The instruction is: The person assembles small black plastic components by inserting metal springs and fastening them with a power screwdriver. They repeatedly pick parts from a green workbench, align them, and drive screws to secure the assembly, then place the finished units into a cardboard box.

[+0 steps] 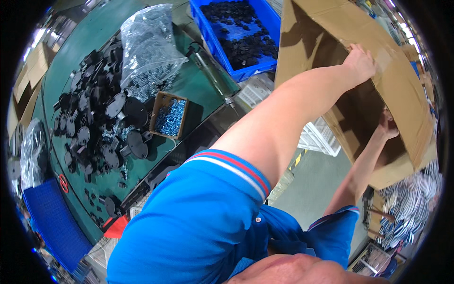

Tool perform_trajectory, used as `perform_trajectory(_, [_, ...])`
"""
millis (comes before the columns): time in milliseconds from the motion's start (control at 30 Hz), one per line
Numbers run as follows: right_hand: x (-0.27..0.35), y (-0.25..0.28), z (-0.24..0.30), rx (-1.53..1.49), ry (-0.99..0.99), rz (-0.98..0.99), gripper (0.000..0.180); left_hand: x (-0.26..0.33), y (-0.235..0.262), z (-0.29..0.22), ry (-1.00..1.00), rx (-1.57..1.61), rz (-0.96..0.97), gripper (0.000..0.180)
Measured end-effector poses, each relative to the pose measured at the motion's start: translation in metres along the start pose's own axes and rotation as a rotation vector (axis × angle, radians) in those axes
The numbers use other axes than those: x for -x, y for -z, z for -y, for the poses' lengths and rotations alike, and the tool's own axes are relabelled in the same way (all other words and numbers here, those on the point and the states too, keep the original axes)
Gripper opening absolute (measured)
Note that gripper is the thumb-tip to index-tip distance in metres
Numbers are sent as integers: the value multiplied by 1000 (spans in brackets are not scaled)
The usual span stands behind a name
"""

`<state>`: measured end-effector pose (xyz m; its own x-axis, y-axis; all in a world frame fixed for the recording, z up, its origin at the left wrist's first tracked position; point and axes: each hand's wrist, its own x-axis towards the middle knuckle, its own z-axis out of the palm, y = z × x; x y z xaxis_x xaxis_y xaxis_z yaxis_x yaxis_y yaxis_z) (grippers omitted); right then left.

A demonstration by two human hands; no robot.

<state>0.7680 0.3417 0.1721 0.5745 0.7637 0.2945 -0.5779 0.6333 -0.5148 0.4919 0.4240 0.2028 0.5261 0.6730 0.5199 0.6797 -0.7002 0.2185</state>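
Note:
A large brown cardboard box (406,90) stands at the right with its open side showing a dark inside. My left hand (362,63) is closed over the edge of an upper flap, fingers bent onto the cardboard. Lower down, my right hand (388,125) reaches up to the same box and its curled fingers grip the flap's edge by the opening. The right fingers are partly in shadow. What lies deep in the box is too dark to make out.
On the green table (66,42) lie many black round-plated parts (113,106), a clear plastic bag (149,45) of screws and a small carton (169,115) of bluish screws. A power screwdriver (210,73) hangs by the table edge. Behind stands a blue bin (241,74) of black pieces.

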Motion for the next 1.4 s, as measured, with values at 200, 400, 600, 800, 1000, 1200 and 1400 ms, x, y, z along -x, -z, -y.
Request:
perform_trajectory(200, [-13,-34,-41,31,-200,411,27,31,-24,30,121,192,-125,29])
perform_trajectory(400, [-62,-70,-60,399,16,131,32,199,28,20,-118,227,-31,36])
perform_trajectory(600, [13,-102,-179,740,395,132,33,462,171,48,302,144,-356,53])
perform_trajectory(800, [206,-147,-312,658,254,591,32,737,247,-31,1383,-753,-370,68])
perform_trajectory(1000, [399,-230,-334,680,34,936,40,800,228,-47,1594,-587,-405,106])
perform_trajectory(1200, [488,-225,-324,863,273,1583,45,802,215,15,1553,-711,-564,74])
perform_trajectory(1400, [533,-238,-314,803,197,1688,46,799,222,87,1587,-765,-553,71])
